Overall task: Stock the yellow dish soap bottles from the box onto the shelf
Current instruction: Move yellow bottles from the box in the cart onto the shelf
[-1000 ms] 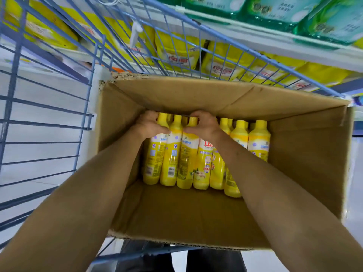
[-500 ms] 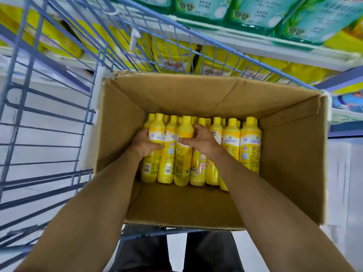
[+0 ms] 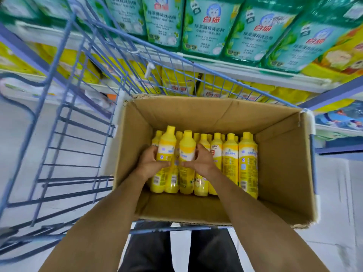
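An open cardboard box sits in a blue wire cart and holds several upright yellow dish soap bottles along its far side. My left hand grips one yellow bottle that stands higher than the rest. My right hand grips the neighbouring yellow bottle, also raised above the row. The two held bottles touch side by side. The shelf runs across the top of the view, beyond the cart.
The blue wire cart surrounds the box, its basket stretching left. Green refill pouches line the upper shelf and yellow pouches the shelf below. Pale floor lies right of the box. Dark trouser legs show below.
Both hands slid from the bottle caps down to the bodies and lifted two bottles above the row. The view tilted up, showing more of the shelves.
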